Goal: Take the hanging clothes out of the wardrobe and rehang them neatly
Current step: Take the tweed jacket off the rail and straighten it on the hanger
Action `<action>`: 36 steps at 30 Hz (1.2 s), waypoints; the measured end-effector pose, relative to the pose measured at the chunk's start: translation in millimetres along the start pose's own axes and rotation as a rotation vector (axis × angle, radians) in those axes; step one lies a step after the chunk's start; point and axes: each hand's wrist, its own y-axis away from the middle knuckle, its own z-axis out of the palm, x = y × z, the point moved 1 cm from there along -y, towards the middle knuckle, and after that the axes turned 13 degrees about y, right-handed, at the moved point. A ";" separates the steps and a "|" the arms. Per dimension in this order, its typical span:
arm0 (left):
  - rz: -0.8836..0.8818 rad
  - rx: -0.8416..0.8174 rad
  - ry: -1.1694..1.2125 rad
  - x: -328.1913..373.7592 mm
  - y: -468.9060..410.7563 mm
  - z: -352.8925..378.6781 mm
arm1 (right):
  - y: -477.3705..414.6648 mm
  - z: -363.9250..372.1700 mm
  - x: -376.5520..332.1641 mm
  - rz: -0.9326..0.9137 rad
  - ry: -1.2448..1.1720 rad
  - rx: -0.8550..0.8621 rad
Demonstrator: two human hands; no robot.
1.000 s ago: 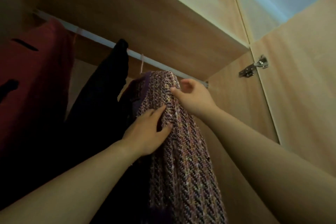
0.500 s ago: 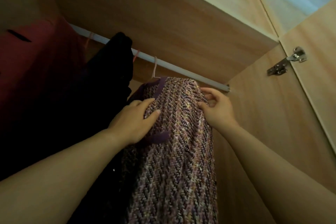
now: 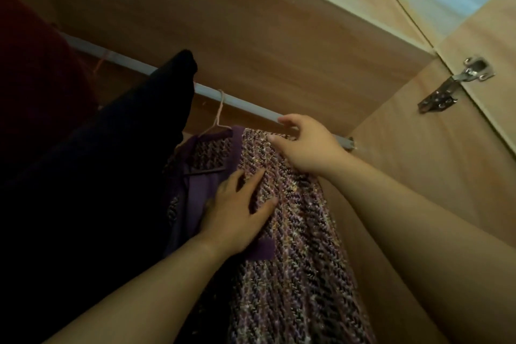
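- Wooden wardrobe (image 3: 251,22) boards fill our view, with a shelf panel running above the rail (image 3: 245,105), which we take as our landmark.
- Towards the rail's left end hang a red garment (image 3: 36,78), largely cut off by the frame edge, and a black garment (image 3: 111,176), which is so dark that we cannot make out its shape or its hanger.
- Under the rail's right end hangs the woven purple jacket (image 3: 301,260), the piece in hand. Its hem runs out of frame.
- Our left hand (image 3: 237,212) lies spread flat on the jacket's front, well below the rail and beside the purple trim. Our right hand (image 3: 307,145), just under the rail, pinches the jacket's shoulder with curled fingers and thumb.
- Half a second ago the right hand held the jacket's far side. It has since climbed to the shoulder top, the left hand has slid down the front, and the neck opening now shows. We judge that this jacket is already back on the rail and is only being squared up.
- A pink hanger (image 3: 219,112) hooks over the rail. Its right arm is hidden under fabric and hand, so we cannot tell whether that shoulder sits true.
- Beyond the rail's right end, a metal hinge (image 3: 458,84) sits on the door.
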 end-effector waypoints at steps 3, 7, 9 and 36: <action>0.033 -0.031 0.004 -9.2 -3.4 1.4 | -17.7 17.4 -3.9 -0.060 0.277 -0.043; 0.069 -0.068 -0.038 -25.2 -3.8 -11.2 | -17.8 44.3 20.1 -0.120 0.313 -0.029; 0.083 -0.068 -0.065 -37.1 0.1 -18.4 | -14.2 53.4 29.5 -0.155 0.275 0.020; 0.243 -0.123 -0.010 -104.1 3.2 -33.6 | -66.4 74.7 10.6 0.247 0.230 0.196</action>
